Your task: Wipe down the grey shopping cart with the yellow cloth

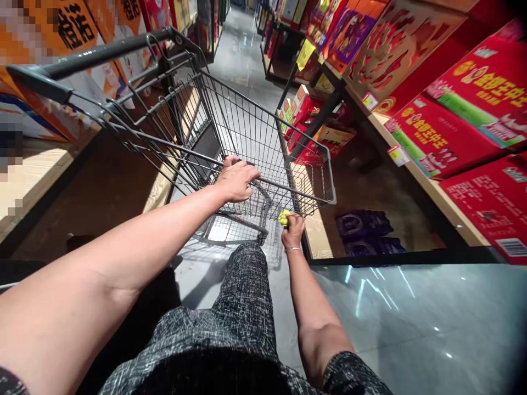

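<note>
A grey wire shopping cart [247, 131] stands tilted in the aisle in front of me. My left hand [236, 178] grips the top rim of the cart's near side wall, fingers wrapped over the wire. My right hand [293, 230] reaches lower down by the cart's bottom corner, closed on a small yellow-green object [284, 218] that touches the wire frame. A thin bracelet circles my right wrist. My knee in black-and-white patterned trousers [242, 307] is raised beneath the cart.
Red gift boxes [444, 131] fill wooden shelves on the right. Dark packs [362, 225] lie on the lowest shelf. Orange boxes [69, 33] line the left shelf. The glossy grey floor [411, 329] runs down the aisle.
</note>
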Demonstrator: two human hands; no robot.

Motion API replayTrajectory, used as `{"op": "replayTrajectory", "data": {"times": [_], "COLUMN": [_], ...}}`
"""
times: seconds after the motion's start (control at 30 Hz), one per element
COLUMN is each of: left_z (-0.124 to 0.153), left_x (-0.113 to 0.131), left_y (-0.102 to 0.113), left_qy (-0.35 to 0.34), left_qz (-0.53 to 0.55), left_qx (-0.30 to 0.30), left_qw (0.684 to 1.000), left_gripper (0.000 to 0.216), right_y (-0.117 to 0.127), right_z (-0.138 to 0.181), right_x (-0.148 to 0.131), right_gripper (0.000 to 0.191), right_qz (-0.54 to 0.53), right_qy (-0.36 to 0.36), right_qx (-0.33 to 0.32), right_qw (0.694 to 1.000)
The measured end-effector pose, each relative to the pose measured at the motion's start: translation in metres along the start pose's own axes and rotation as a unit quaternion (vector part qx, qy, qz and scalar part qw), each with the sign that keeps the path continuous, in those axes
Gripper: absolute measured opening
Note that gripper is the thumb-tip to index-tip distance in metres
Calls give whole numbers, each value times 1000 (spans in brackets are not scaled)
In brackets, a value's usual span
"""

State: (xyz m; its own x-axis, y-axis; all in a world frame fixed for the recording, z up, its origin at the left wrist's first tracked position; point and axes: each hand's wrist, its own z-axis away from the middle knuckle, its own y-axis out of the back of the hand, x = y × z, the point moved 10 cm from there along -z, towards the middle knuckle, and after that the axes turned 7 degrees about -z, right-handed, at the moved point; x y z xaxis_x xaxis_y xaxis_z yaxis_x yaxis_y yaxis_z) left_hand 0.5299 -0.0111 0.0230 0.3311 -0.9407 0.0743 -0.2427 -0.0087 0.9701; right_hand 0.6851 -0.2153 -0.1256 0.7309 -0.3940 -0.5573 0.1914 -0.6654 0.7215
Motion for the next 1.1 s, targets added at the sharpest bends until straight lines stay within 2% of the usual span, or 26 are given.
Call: {"op": "replayTrajectory", "data": {"times": [0.07, 0.2, 0.27, 0.37, 0.5, 0.6, 0.73, 0.87, 1.1], "left_z": [0, 0, 1, 2, 2, 2, -1, -8, -21], "left_x": [1, 4, 5, 6, 8, 8, 7, 0, -19], "left_y": [-1, 1, 2, 3, 2, 3, 2, -1, -11], "left_qy": [-1, -5, -3, -3, -1, 2, 5, -1, -20], "left_qz": [0, 0, 0, 5, 9, 10, 6, -4, -56], "left_qx": [-9, -17, -13, -7, 2, 7, -1, -18, -92], "left_qw": [1000, 1000, 1000, 1000, 1000, 1000, 1000, 1000, 994], "left_gripper": [31, 33, 33, 31, 29, 28, 24, 27, 69], "right_y": [1, 61, 78, 89, 107, 104, 92, 89, 81], "right_z": [4, -29, -57, -83, -98, -107, -118, -124, -125], "right_x": [-23, -72, -81, -66, -34, -27, -35, -41, -51], "right_gripper": [50, 61, 70, 76, 69, 58, 34, 26, 29], "right_qz": [-12, 49, 112, 196, 265, 301, 314, 328, 324], "right_qy": [61, 154, 140, 77, 7, 7, 11, -12, -34], "right_qx": [-8, 64, 10, -122, -187, -226, -274, -270, -249], "right_qw": [998, 985, 984, 970, 946, 926, 909, 905, 912]}}
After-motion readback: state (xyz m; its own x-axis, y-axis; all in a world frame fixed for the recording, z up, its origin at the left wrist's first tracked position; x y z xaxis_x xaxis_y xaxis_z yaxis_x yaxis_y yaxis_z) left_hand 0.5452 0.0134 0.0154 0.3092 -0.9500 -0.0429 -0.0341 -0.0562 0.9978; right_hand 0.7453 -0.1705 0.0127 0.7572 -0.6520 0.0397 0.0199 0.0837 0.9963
